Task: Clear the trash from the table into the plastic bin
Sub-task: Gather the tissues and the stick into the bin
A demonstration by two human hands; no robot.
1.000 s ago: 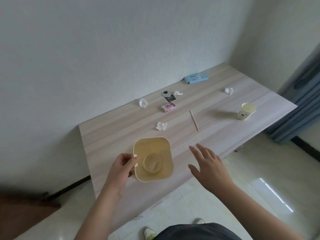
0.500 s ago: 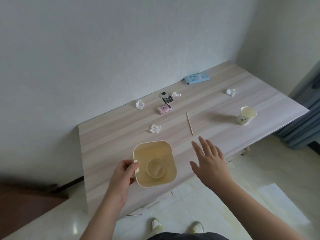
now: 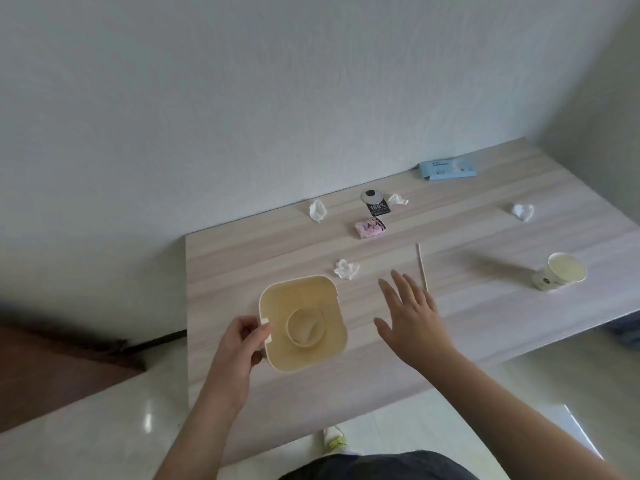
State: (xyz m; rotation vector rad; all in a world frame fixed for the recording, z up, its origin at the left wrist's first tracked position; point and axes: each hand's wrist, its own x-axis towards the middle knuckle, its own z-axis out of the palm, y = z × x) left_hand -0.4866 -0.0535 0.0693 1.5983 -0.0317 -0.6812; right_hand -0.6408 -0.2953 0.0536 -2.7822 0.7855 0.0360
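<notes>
A cream plastic bin [image 3: 323,292] stands on the near left of the wooden table [image 3: 485,317], with a paper cup [image 3: 306,326] inside it. My left hand [image 3: 242,344] grips the bin's near-left rim. My right hand [image 3: 410,313] hovers open above the table, right of the bin, fingers spread. A crumpled tissue [image 3: 346,269] lies just beyond the bin. A wooden stick [image 3: 421,265] lies past my right fingertips. Further off are a pink wrapper [image 3: 370,227], a black tag [image 3: 375,203], more tissues [image 3: 317,211] [image 3: 397,199] [image 3: 523,211] and a paper cup [image 3: 561,276] on its side at the right.
A blue flat packet [image 3: 446,168] lies at the back by the white wall. The table's left edge runs beside a gap to the wall, with tiled floor below and a brown board [image 3: 52,368] at the left. My feet show under the near edge.
The view has shifted left and closer, so the table items sit further right. My right hand has reached forward over the table toward the stick. My left hand keeps hold of the bin.
</notes>
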